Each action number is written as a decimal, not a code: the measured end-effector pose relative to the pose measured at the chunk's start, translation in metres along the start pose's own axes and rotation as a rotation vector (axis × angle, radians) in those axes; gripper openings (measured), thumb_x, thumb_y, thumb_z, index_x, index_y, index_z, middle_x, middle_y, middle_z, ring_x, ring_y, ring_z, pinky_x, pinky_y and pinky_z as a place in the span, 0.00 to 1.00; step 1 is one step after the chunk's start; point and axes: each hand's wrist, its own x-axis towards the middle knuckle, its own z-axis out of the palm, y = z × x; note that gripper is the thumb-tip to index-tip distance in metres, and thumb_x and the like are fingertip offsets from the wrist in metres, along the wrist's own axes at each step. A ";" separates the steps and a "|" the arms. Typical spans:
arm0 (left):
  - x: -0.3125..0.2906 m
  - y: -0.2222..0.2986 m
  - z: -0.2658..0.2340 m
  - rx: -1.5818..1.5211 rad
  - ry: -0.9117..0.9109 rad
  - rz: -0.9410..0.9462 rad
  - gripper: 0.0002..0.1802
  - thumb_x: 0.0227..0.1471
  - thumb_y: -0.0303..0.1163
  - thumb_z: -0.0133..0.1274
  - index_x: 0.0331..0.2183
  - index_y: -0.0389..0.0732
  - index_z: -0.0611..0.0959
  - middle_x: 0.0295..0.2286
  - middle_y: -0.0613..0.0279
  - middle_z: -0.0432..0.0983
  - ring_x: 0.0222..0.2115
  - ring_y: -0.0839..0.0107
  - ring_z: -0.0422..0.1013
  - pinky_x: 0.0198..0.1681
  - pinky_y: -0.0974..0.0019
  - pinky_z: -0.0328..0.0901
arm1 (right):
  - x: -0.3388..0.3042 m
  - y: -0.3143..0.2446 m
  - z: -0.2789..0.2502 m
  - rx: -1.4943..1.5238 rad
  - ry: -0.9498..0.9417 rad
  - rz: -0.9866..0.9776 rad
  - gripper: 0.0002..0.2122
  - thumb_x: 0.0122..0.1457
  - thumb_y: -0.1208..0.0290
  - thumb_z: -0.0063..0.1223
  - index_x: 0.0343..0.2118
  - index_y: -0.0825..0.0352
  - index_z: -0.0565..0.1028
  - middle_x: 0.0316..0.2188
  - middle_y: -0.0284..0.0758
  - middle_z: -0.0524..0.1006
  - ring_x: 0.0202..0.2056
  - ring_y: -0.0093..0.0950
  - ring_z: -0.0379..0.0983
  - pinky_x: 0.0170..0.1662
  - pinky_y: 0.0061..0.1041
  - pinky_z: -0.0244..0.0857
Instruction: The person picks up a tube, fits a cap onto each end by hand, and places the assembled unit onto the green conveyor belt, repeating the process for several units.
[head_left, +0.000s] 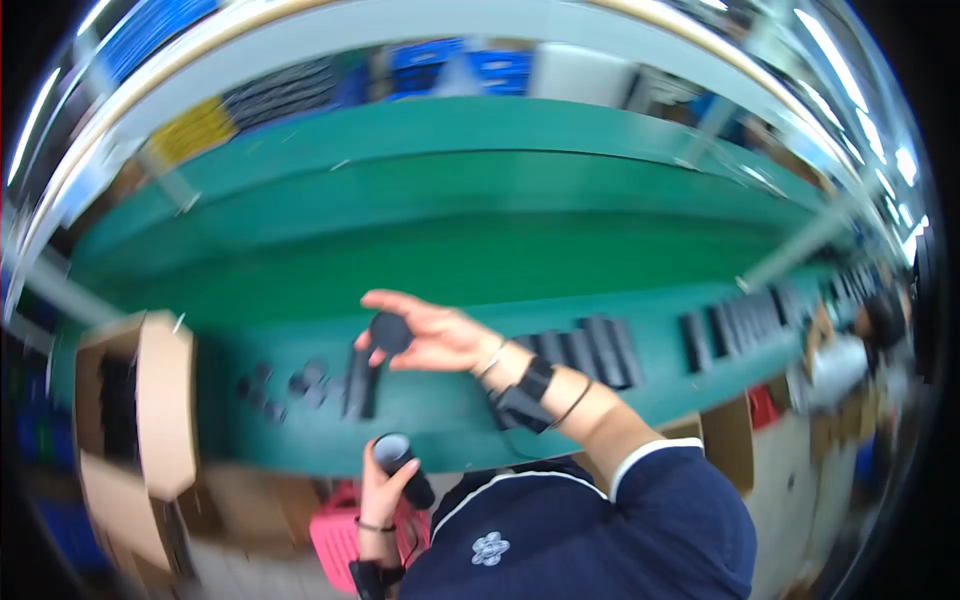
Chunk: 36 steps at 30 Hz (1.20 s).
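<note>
In my left hand (380, 492), near the table's front edge, is a black tube (419, 488), its open end facing up and showing a pale inside. My fingers wrap round it. Over the table, my right hand (445, 338) holds a round black cap (390, 333) between thumb and fingers, apart from the tube. Below that hand another black tube (361, 388) lies on the green table. Several loose black caps (313, 372) are scattered to its left. Right of my right hand, partly behind the forearm, several black tubes (604, 352) lie side by side.
An open cardboard box (165, 405) with dark contents stands at the left end. A pink stool (338, 535) is below the front edge. More tubes (745, 322) lie farther right, near another person (845, 360). A raised green shelf (500, 125) runs along the back.
</note>
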 end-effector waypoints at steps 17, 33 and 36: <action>0.069 0.024 0.116 0.092 -0.653 -0.088 0.35 0.42 0.24 0.67 0.50 0.36 0.66 0.40 0.64 0.72 0.43 0.74 0.69 0.48 0.67 0.65 | -0.314 0.021 0.091 -0.292 0.602 -0.722 0.31 0.59 0.68 0.56 0.62 0.66 0.55 0.58 0.43 0.63 0.59 0.41 0.61 0.57 0.34 0.64; 0.071 0.011 0.206 0.075 -0.754 -0.230 0.35 0.41 0.25 0.68 0.50 0.37 0.68 0.41 0.64 0.72 0.44 0.74 0.69 0.50 0.66 0.64 | -0.371 -0.013 0.094 -0.274 0.669 -0.856 0.29 0.60 0.67 0.54 0.62 0.60 0.57 0.59 0.49 0.62 0.46 0.42 0.73 0.48 0.31 0.69; 0.067 0.001 0.232 0.038 -0.745 -0.306 0.34 0.41 0.25 0.68 0.50 0.37 0.69 0.41 0.65 0.72 0.44 0.75 0.68 0.50 0.67 0.64 | -0.389 -0.016 0.078 -0.223 0.747 -0.858 0.28 0.60 0.67 0.54 0.62 0.58 0.57 0.58 0.50 0.61 0.46 0.43 0.73 0.47 0.31 0.69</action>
